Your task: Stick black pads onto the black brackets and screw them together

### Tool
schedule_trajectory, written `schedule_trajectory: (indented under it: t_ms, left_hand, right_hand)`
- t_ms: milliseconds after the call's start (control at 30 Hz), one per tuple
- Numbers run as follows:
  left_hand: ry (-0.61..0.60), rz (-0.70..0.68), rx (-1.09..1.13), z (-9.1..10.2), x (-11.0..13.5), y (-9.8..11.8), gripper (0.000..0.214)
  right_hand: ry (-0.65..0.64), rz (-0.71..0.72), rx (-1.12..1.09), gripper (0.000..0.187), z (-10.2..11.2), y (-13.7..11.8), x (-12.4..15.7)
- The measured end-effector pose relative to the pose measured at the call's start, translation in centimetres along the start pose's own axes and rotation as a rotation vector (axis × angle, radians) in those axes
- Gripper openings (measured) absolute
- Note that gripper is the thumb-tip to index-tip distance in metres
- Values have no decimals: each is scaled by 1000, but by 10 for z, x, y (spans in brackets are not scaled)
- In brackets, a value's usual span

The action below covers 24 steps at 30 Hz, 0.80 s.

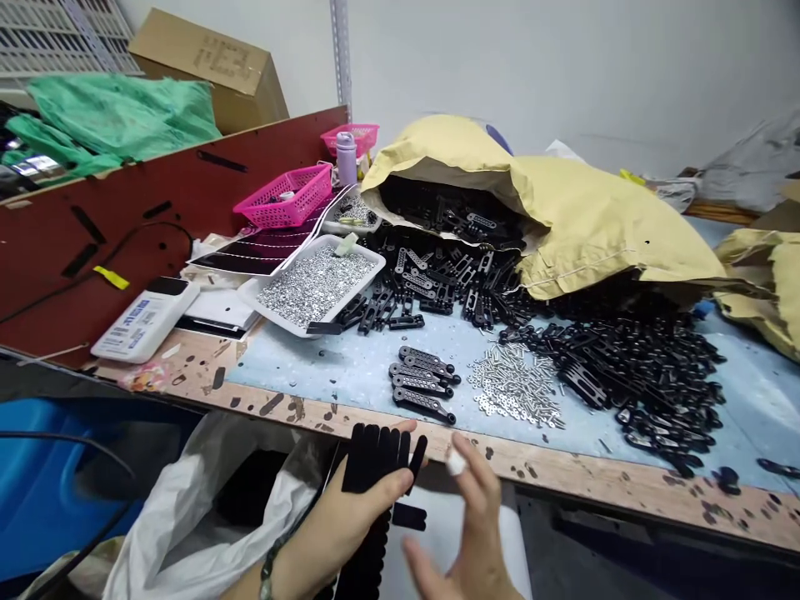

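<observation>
My left hand (341,521) is closed on a sheet of black round-ended strips (368,458), its thumb pressing on them. One strip (417,457) stands apart from the others near my thumb tip. Just to the right, my right hand (472,533) is held with thumb and fingers apart and nothing between them; a white wrap covers one fingertip. Below my hands, more of the black strips (366,558) lie over a white surface, with a short black piece (409,517) beside them. Several dark perforated links (422,383) sit in a stack on the table edge ahead.
A heap of small silver pins (516,383) lies beside a large pile of black parts (650,383). Yellow sacks (593,217) spill black links behind. At left stand a white tray (250,292) of metal bits, a pink basket (300,196) and a white bag (168,500).
</observation>
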<state>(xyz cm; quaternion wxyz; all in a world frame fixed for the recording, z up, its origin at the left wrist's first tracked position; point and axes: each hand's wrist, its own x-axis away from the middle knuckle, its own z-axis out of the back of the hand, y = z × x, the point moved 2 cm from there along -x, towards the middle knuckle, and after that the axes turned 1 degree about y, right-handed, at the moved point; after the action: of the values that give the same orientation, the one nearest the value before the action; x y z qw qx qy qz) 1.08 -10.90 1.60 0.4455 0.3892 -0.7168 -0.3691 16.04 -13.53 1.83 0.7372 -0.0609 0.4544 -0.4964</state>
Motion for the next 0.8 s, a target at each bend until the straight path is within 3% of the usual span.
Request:
schedule_trajectory:
  t_ms: [100,233,300,367,433,500,633,800]
  left_hand:
    - [19,-15,-211,7,-5,3,49]
    - [23,-103,-439,18,-11,6,46]
    - [73,-237,-614,27,-16,11,46]
    - [75,-456,-871,35,-25,18,44]
    - [1,-666,-1146,41,-35,24,46]
    - [-83,-783,-1355,45,-46,26,54]
    - [-165,-818,-1514,47,-58,24,65]
    - [-177,-840,-1510,46,-59,24,61]
  right_hand:
    - [-110,-201,-41,44,10,6,-17]
    - [-317,-263,-161,8,8,13,-39]
    - [-270,-405,-241,15,4,24,-47]
    - [-181,-598,-329,23,-2,38,-51]
    - [-115,-729,-404,27,-10,53,-56]
    - [-97,-775,-440,28,-19,64,-59]
    - [-100,-791,-394,29,-33,73,-62]
    - [-140,-808,-341,30,-35,75,-62]
